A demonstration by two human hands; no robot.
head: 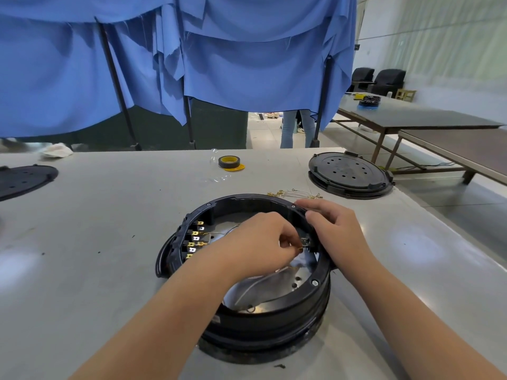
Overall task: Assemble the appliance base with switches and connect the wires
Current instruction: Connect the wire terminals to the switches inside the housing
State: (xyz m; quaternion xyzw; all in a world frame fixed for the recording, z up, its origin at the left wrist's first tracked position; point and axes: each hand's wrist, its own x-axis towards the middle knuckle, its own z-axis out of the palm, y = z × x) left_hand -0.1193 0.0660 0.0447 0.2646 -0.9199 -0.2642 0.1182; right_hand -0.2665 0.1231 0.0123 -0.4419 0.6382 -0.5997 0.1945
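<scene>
Your left fingers (285,244) are curled tight, pinching a small brass terminal (300,248) against the switch (306,242) on the right inner wall of the base (274,319). Your left hand (258,242) reaches across the open middle of the base. Your right hand (337,229) rests on the far right rim, fingers bent over the edge and gripping it beside the switch. The base sits on the table (96,242) just in front of you. More switches (196,239) with brass tabs line its left wall. Loose wires (295,193) lie just beyond it, a tape roll (230,162) farther off, and a black lid (348,172) at far right.
</scene>
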